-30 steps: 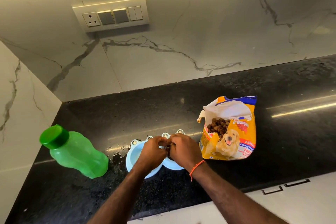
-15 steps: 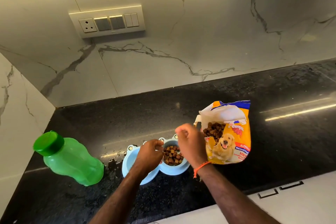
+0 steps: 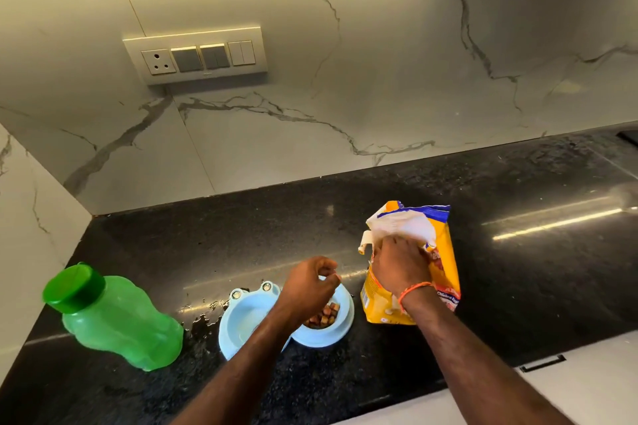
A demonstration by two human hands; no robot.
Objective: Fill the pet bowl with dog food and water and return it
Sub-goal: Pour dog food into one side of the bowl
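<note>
Since half a second ago, my right hand [image 3: 400, 264] has moved from above the bowl into the mouth of one dog food bag [image 3: 438, 272]; fingers hidden, grip unclear. My left hand [image 3: 310, 286] is hovering loosely curled, holding nothing visible, over one two-cup pet bowl [image 3: 241, 317] on the counter [image 3: 518, 286]: kibble [image 3: 326, 316] filling the right cup. One green bottle [image 3: 117, 317] is standing left.

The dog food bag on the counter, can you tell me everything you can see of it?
The dog food bag is a yellow packet with a blue band at its top and red print on the front. It looks like thin, crinkly plastic. Its top is open, showing a white lining, and it lies on the black countertop just right of the pale blue pet bowl. The person's right hand reaches into its mouth, hiding the contents. The left hand does not touch it.
</note>
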